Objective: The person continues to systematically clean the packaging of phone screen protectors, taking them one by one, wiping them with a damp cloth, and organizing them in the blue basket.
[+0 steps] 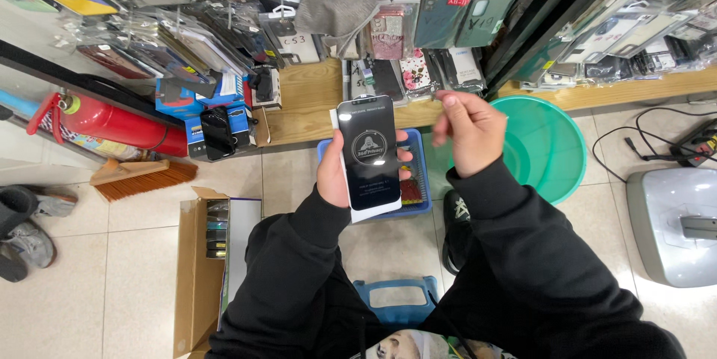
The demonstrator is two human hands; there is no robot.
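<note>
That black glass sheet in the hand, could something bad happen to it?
Maybe. The left hand grips the black glass sheet alone while the right hand is lifted off it, so it might slip onto the tiled floor. Bare fingers on its edge could leave smudges.

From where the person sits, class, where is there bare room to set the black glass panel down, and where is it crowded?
Free: floor tiles between the brush and the cardboard box; the wooden ledge right of the small boxes. Crowded: the rack of packaged cases above and the blue tray under the panel in the left hand.
</note>
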